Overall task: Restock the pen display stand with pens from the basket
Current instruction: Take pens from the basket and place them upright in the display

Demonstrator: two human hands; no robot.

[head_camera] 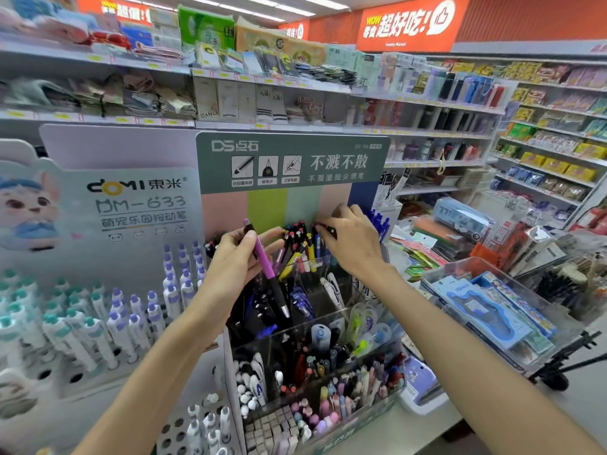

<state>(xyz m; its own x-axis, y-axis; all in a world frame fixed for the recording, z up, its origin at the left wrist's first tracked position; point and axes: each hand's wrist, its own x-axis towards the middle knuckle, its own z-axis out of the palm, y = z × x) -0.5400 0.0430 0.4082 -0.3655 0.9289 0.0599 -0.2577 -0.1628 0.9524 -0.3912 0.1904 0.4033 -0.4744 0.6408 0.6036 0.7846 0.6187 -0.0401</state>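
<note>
The pen display stand (292, 165) has a green header and clear tiered compartments full of pens. My left hand (236, 257) holds a purple pen (267, 267) with a black grip, tip pointing down, in front of the stand's upper tier. My right hand (348, 239) reaches to the top back row, its fingers pinching the dark top of a pen (326, 228) among several upright pens (300, 244). No basket can be made out for certain.
A second stand (111, 205) with white, teal and purple capped pens stands to the left. A clear bin (492, 310) of blue stationery packs sits to the right. Store shelves (262, 123) run behind. A white counter edge (427, 421) lies below.
</note>
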